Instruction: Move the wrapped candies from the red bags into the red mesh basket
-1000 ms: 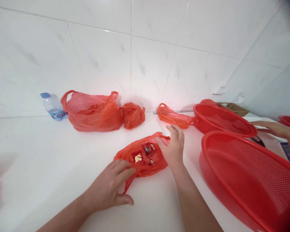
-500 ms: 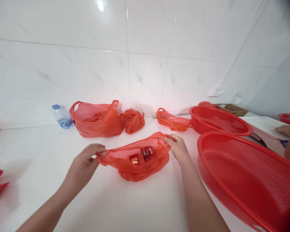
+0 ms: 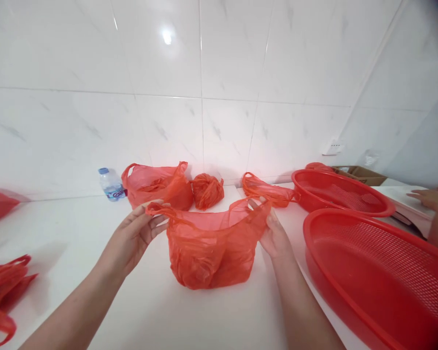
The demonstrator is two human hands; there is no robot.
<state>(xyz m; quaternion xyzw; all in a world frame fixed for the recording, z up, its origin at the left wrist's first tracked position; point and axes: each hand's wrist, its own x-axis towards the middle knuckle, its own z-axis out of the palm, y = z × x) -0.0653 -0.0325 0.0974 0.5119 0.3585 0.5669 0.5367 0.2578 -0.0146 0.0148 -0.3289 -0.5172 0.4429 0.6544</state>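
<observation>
Between my hands a thin red plastic bag [image 3: 213, 253] is stretched by its two handles, its base low over or on the white table. My left hand [image 3: 136, 233] pinches the left handle, some fingers reaching through the loop. The right handle is held by my right hand [image 3: 273, 231], whose fingertips are partly behind the plastic. The bag's front wall hides most of what is inside; a rounded bulge shows through at the lower left.
Two red perforated baskets [image 3: 368, 272] stand at the right; beyond them a co-worker's hand [image 3: 427, 199] rests near a white surface. A full red bag [image 3: 156, 189], a knotted red bag [image 3: 208, 191], a flattened bag [image 3: 268, 190] and a water bottle [image 3: 111, 184] line the wall. More red bags [image 3: 7, 287] lie left.
My hands went from resting at the bag's mouth to gripping both handles and pulling them up and apart. The bag now hangs taller, and the wrapped snacks inside are no longer visible.
</observation>
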